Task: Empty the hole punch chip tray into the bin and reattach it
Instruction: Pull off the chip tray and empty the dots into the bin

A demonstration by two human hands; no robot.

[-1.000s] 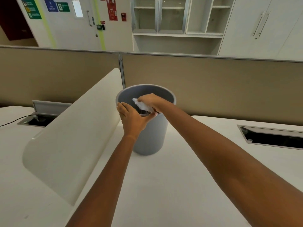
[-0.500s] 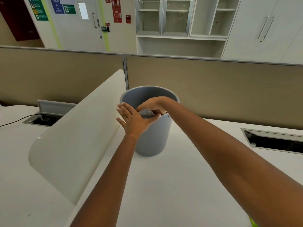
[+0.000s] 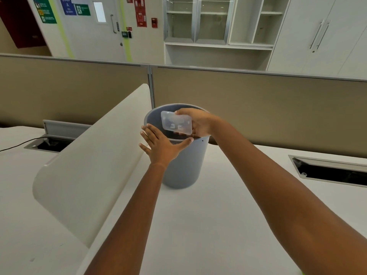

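Where two bare forearms reach across the smooth white desk, one round grey plastic bin stands upright; the left hand, flat with fingers spread, gripping nothing, lies against the bin's near rim; the right hand pinches one translucent, rounded-rectangular chip tray over the bin's mouth; one curved white divider leans left of the bin; beyond the bin stand two tan partition panels.
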